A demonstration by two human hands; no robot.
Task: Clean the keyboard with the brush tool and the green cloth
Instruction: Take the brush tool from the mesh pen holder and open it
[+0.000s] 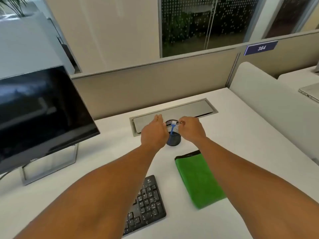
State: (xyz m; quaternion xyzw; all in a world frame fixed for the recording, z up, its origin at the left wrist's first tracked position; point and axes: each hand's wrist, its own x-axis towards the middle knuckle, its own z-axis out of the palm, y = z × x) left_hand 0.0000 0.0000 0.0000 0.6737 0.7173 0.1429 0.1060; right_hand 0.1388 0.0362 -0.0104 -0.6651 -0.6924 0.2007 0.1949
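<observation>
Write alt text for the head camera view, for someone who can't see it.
Both hands reach to a black mesh cup holding a blue brush: the left hand beside it, the right hand curled at its rim. Nearer lie a folded green cloth and a black keyboard; a dark monitor stands left.

Brush tool (173,127) — blue handle, white bristles uppermost; stood tilted inside a black mesh pen cup (173,140) on the white desk. Green cloth (198,180) — folded flat, dark edge at its far end; lay near the cup. Black keyboard (146,204) — lay flat beside the cloth, partly hidden by a forearm.
</observation>
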